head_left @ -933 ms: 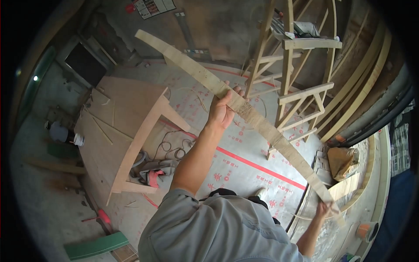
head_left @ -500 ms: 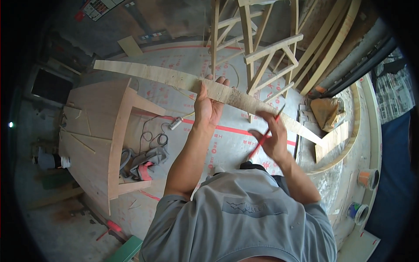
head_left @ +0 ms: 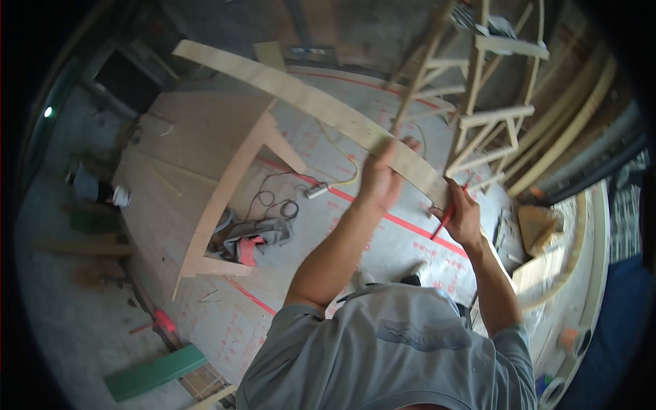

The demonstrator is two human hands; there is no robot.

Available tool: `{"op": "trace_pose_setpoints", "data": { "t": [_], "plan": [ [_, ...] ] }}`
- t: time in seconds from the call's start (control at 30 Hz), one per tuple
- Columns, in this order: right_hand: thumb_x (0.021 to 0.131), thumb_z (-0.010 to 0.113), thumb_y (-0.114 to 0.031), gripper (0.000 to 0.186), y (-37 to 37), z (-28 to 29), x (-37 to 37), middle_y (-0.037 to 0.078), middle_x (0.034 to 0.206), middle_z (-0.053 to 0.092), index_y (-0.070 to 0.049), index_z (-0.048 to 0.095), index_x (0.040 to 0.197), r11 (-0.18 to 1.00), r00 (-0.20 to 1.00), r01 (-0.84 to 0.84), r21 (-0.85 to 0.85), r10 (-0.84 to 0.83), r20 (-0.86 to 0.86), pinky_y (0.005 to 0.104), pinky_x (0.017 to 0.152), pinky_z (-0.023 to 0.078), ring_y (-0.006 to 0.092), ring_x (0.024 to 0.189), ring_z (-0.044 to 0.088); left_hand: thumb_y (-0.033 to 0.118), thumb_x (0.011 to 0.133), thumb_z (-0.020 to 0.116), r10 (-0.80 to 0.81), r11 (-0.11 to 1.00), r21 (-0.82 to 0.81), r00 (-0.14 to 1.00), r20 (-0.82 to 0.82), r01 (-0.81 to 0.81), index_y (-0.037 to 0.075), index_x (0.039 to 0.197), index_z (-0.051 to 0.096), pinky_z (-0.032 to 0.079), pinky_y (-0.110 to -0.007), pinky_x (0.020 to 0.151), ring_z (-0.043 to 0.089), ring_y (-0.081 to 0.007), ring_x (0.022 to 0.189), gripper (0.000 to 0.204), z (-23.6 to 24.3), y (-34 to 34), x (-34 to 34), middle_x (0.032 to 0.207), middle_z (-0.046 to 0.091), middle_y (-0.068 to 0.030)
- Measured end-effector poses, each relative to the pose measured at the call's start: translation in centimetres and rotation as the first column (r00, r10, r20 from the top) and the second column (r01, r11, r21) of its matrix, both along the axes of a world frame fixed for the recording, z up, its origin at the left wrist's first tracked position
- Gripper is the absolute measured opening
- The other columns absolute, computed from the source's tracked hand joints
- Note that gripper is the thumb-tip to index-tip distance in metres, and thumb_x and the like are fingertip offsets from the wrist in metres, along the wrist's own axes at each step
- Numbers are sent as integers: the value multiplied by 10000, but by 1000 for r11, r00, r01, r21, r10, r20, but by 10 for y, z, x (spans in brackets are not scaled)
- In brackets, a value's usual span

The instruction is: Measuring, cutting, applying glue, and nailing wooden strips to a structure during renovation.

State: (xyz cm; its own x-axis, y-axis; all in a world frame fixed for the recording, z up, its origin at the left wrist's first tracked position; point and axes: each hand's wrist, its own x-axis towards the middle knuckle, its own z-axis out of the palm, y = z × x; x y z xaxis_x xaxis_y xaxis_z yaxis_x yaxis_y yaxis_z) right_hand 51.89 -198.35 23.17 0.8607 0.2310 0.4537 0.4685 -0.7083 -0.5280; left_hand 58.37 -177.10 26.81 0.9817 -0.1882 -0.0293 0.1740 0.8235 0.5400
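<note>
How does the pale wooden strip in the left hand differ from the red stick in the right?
The wooden strip is long and broad; the red stick is short and slim. The strip is pale wood-coloured, the stick bright red. In this view the strip slopes down toward the right, while the stick slopes down toward the left. Both are held up, in the left hand and right hand respectively.

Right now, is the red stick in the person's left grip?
No, the red stick is in the right grip, while the left grip holds the curved wooden strip.
</note>
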Motion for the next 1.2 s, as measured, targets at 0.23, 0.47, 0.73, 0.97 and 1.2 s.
{"op": "trace_pose_setpoints", "data": {
  "t": [0.23, 0.47, 0.73, 0.97, 1.2],
  "plan": [
    [737, 824, -343, 751, 12, -2, -17, 223, 934, 659, -46, 493, 1342, 997, 997, 72, -18, -72, -16, 436, 694, 560, 395, 803, 680, -42, 938, 521, -106, 994, -13, 994, 2, 106, -34, 1351, 394, 418, -482, 1110, 549, -344, 1221, 432, -3, 0, -19, 1257, 543, -217],
    [773, 792, -356, 687, 31, 24, -8, 206, 942, 661, -53, 506, 1318, 997, 995, 66, -31, -64, 75, 447, 688, 555, 389, 790, 676, 167, 957, 589, -175, 983, 56, 983, -49, 178, 1, 1288, 519, 483, -451, 1011, 595, -275, 1167, 377, 4, 15, -3, 1226, 617, -152],
    [777, 791, -405, 685, 22, 24, -1, 173, 853, 641, -9, 534, 1273, 999, 988, 53, 11, -54, 142, 395, 620, 541, 331, 674, 663, 140, 967, 595, -228, 947, 214, 971, -75, 239, 23, 1209, 588, 524, -432, 943, 613, -225, 1086, 269, 15, 27, 10, 1177, 624, -90],
    [772, 801, -362, 676, 18, 27, -3, 191, 895, 651, 5, 530, 1270, 998, 986, -11, 62, 0, 170, 388, 660, 539, 328, 715, 669, 102, 964, 595, -293, 956, -44, 942, -165, 290, 40, 1216, 573, 540, -440, 928, 612, -226, 1093, 261, 1, 22, 2, 1185, 631, -83],
    [780, 791, -337, 686, 23, 12, -5, 231, 936, 631, 8, 492, 1294, 935, 969, -163, 316, 91, 231, 438, 712, 520, 403, 820, 642, 108, 967, 583, -601, 673, -591, 794, -89, 443, -3, 1214, 595, 560, -429, 917, 622, -257, 1116, 271, -20, -10, -17, 1158, 672, -126]
  ]
}}
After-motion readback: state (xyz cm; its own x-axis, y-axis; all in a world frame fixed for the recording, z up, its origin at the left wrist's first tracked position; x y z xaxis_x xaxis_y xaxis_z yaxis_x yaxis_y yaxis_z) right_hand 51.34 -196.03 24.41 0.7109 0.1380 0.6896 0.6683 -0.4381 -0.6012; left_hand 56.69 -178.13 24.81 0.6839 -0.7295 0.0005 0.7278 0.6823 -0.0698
